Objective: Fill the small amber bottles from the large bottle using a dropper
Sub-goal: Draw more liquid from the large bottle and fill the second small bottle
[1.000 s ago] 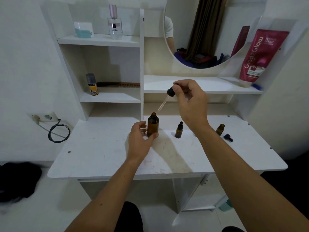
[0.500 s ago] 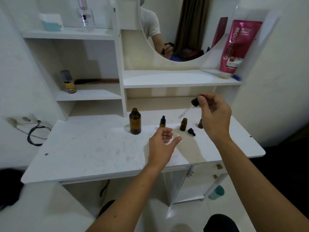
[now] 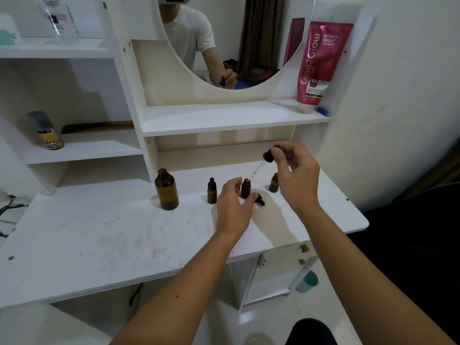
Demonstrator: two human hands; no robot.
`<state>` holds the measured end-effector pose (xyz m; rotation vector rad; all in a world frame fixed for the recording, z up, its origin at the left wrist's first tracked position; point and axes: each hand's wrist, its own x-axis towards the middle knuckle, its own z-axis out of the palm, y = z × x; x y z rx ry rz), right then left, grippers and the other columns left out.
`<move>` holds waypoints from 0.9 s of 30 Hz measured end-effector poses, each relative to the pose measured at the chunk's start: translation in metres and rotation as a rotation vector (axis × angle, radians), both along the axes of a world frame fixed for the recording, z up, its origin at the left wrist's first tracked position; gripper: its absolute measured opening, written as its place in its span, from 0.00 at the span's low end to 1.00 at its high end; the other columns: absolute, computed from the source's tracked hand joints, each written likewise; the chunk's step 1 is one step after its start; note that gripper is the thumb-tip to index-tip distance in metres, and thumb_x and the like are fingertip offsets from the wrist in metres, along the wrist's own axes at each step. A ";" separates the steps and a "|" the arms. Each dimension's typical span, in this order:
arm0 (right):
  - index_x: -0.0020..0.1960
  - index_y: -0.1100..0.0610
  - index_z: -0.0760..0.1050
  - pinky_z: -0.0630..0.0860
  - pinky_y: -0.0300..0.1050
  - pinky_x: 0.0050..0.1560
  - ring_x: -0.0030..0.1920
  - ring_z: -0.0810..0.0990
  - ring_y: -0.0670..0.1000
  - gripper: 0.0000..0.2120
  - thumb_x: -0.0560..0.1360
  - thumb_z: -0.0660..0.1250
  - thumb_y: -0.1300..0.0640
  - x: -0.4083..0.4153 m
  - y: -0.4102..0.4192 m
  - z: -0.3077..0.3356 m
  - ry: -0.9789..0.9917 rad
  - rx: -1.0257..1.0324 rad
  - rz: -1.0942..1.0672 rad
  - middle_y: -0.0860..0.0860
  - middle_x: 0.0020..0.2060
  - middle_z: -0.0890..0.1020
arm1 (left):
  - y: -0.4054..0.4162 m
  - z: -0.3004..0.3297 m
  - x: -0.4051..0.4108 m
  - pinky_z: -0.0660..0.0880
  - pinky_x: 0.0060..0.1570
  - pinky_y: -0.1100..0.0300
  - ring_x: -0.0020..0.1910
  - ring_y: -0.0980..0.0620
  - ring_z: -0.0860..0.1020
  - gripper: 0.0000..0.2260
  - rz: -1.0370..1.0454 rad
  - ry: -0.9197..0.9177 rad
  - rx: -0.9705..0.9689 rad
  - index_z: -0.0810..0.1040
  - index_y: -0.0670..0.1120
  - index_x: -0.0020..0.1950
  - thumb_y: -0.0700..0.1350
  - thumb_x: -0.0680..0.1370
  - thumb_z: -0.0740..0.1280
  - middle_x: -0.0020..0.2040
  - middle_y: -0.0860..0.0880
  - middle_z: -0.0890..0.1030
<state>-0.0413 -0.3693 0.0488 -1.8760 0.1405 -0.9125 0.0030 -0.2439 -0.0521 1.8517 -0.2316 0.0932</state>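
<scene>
The large amber bottle [image 3: 166, 191] stands uncapped on the white table [image 3: 99, 235]. To its right stand a capped small amber bottle [image 3: 211, 191], an open small bottle [image 3: 246, 188] and another open small bottle [image 3: 274, 183]. A black cap [image 3: 260, 199] lies beside the middle one. My right hand [image 3: 296, 175] pinches the black bulb of a dropper [image 3: 262, 163], its glass tip just above the open middle bottle's mouth. My left hand [image 3: 232, 207] reaches around that bottle, fingers and thumb spread either side; I cannot tell whether they touch it.
A white shelf unit with a round mirror [image 3: 224, 46] rises behind the table. A pink tube [image 3: 319, 63] leans on the right shelf, a small spray can [image 3: 47, 131] stands on the left shelf, a perfume bottle [image 3: 58, 21] higher up. The table's right edge is near my right arm.
My left hand let go of the large bottle and moved right to the open small bottle. My right hand carried the dropper right and down over that bottle. The camera view shifted right.
</scene>
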 end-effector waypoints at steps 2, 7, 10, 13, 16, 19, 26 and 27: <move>0.57 0.52 0.81 0.85 0.58 0.48 0.41 0.85 0.50 0.05 0.83 0.69 0.54 0.003 -0.001 -0.003 0.013 -0.001 0.025 0.47 0.48 0.87 | -0.002 0.000 0.004 0.77 0.66 0.57 0.61 0.58 0.79 0.19 0.012 -0.012 -0.021 0.75 0.50 0.68 0.47 0.78 0.74 0.63 0.54 0.80; 0.56 0.58 0.82 0.82 0.39 0.45 0.45 0.86 0.42 0.05 0.82 0.70 0.58 0.013 0.002 -0.008 0.051 -0.090 0.090 0.48 0.44 0.88 | -0.003 0.001 0.007 0.79 0.60 0.57 0.54 0.60 0.81 0.09 0.025 -0.058 -0.067 0.78 0.52 0.57 0.42 0.80 0.72 0.53 0.57 0.82; 0.54 0.59 0.83 0.80 0.33 0.50 0.45 0.86 0.42 0.04 0.81 0.71 0.61 0.021 0.008 -0.015 0.068 -0.186 0.131 0.50 0.43 0.88 | -0.002 -0.001 0.010 0.79 0.61 0.56 0.54 0.60 0.81 0.08 0.019 -0.056 -0.076 0.80 0.47 0.59 0.42 0.80 0.72 0.52 0.57 0.83; 0.54 0.60 0.84 0.81 0.35 0.52 0.45 0.87 0.44 0.04 0.81 0.72 0.61 0.026 0.012 -0.021 0.076 -0.217 0.138 0.51 0.43 0.87 | -0.002 -0.002 0.011 0.79 0.61 0.55 0.54 0.60 0.81 0.08 0.015 -0.063 -0.076 0.80 0.46 0.59 0.41 0.80 0.71 0.53 0.57 0.84; 0.50 0.60 0.84 0.80 0.35 0.50 0.44 0.87 0.45 0.03 0.80 0.72 0.62 0.029 0.012 -0.021 0.076 -0.201 0.111 0.51 0.42 0.87 | -0.002 -0.002 0.010 0.79 0.61 0.56 0.54 0.62 0.81 0.08 0.012 -0.060 -0.090 0.80 0.47 0.60 0.41 0.80 0.71 0.52 0.57 0.84; 0.47 0.59 0.84 0.82 0.39 0.51 0.43 0.87 0.46 0.03 0.79 0.72 0.62 0.031 0.012 -0.020 0.064 -0.229 0.088 0.49 0.41 0.87 | -0.002 -0.001 0.010 0.78 0.61 0.58 0.54 0.62 0.81 0.09 0.011 -0.050 -0.095 0.80 0.47 0.60 0.41 0.81 0.71 0.52 0.58 0.84; 0.47 0.58 0.84 0.82 0.42 0.52 0.44 0.86 0.46 0.03 0.80 0.72 0.61 0.031 0.011 -0.020 0.074 -0.275 0.076 0.48 0.41 0.86 | -0.002 -0.001 0.010 0.78 0.61 0.58 0.54 0.63 0.81 0.08 0.015 -0.049 -0.088 0.80 0.47 0.60 0.41 0.81 0.71 0.52 0.59 0.84; 0.46 0.58 0.84 0.82 0.43 0.51 0.43 0.86 0.47 0.03 0.79 0.73 0.61 0.031 0.011 -0.020 0.073 -0.280 0.069 0.48 0.41 0.86 | -0.002 -0.001 0.009 0.78 0.61 0.58 0.54 0.63 0.81 0.08 0.016 -0.051 -0.087 0.80 0.47 0.60 0.41 0.81 0.71 0.52 0.58 0.84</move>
